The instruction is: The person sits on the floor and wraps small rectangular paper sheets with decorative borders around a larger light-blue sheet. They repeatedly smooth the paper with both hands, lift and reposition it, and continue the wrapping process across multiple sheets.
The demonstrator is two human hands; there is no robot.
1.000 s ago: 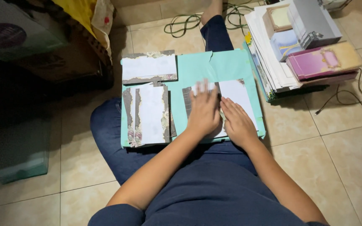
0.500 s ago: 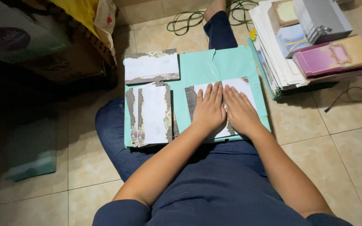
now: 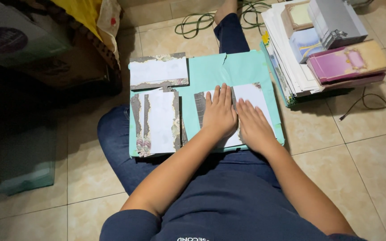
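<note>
Pressing down side by side, the left hand and the right hand lie flat, palms down and fingers stretched out, on a white card with a patterned border — neither hand grips anything. The two hands touch along their inner edges, and between them they cover most of the card, so only its far end and its left strip show.

The card rests on the right half of a teal board that sits across the person's lap, on dark blue trousers. On the left half of that board lies a small stack of similar white cards with torn-looking floral borders, set lengthwise and well apart from the hands. At the board's far left corner another card of the same kind lies crosswise, partly over the edge.

Just right of the board, on the tiled floor, stands a pile of papers and cards, topped by a grey box and a purple and cream card. Beyond the board's far edge a green cable curls on the tiles — another dark cable trails right of the pile.
</note>
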